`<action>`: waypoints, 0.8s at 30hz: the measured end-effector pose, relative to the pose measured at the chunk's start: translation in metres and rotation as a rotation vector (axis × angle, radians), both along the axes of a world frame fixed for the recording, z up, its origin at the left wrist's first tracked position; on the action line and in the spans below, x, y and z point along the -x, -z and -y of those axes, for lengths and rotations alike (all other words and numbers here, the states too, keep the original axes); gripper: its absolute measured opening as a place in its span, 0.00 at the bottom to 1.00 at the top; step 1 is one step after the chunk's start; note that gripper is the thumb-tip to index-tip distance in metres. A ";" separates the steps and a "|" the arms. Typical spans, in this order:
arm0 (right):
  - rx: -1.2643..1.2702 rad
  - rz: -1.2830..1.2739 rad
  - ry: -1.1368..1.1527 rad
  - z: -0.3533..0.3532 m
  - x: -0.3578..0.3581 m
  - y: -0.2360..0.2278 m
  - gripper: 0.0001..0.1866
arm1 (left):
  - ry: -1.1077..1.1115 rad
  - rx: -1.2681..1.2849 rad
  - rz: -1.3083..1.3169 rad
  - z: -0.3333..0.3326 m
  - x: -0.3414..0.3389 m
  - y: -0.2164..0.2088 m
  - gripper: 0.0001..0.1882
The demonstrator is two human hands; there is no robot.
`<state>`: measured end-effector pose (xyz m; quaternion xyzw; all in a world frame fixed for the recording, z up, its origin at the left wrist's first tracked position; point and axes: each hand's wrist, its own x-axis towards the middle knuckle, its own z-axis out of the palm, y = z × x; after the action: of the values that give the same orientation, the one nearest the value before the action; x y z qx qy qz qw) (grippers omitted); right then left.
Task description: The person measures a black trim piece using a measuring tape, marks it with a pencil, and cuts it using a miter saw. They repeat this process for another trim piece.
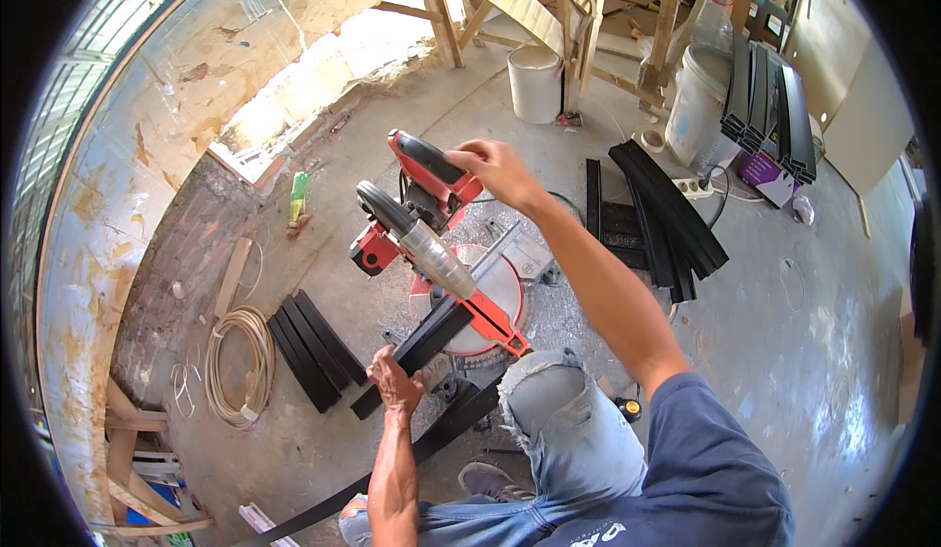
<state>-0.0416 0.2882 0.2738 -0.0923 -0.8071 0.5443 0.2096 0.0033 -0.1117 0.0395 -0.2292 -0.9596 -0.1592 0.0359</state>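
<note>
A red and black miter saw (436, 189) with a silver blade guard stands on the floor in front of me. My right hand (495, 170) curls over the grip at the far right end of its body, fingertips partly hidden. Across the saw's round base lies a black channel profile (431, 336), slanting down to the left. My left hand (395, 380) grips its near end, thumb and fingers closed around it. The profile's far end passes beneath the blade guard. A longer black strip (446, 429) runs below it, past my knee toward the lower left.
Several short black profiles (316, 351) lie left of the saw beside a coiled beige cable (240, 366). More black profiles (667, 214) lie at right near a power strip (694, 188). White buckets (536, 86) and wooden supports (578, 32) stand behind. Shavings cover the floor around the saw.
</note>
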 end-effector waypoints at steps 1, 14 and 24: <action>0.082 -0.057 0.100 -0.001 -0.026 0.014 0.22 | -0.022 -0.015 0.105 0.008 0.003 0.000 0.49; 0.068 0.408 0.557 0.039 -0.410 0.259 0.09 | 0.388 0.333 0.142 0.038 0.032 -0.082 0.17; -0.643 0.759 0.076 0.049 -0.443 0.257 0.28 | 0.380 1.082 -0.213 0.045 0.001 -0.262 0.11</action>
<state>0.4015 0.2392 0.0173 -0.2439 -0.9495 0.1877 -0.0615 0.0025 -0.1564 0.3016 -0.3979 -0.8375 0.3741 -0.0192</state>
